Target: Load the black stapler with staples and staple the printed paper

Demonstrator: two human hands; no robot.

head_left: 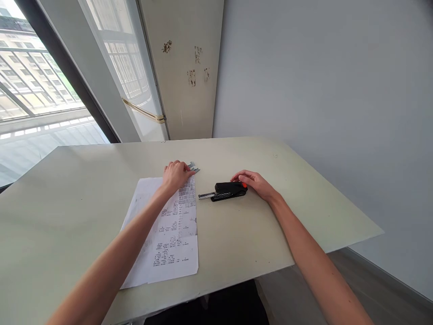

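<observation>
A printed paper sheet (169, 234) lies on the pale table (84, 189). My left hand (176, 174) rests at the sheet's far edge, its fingers curled and touching several small strips of staples (194, 168). To the right lies a black stapler (227, 191) with a red tip, its metal tray pulled out to the left. My right hand (255, 182) rests on the stapler's right end, fingers bent over the red part.
The table's right edge (338, 246) drops to a wooden floor. A grey wall stands behind and to the right. A large window with a dark frame (67, 67) fills the left.
</observation>
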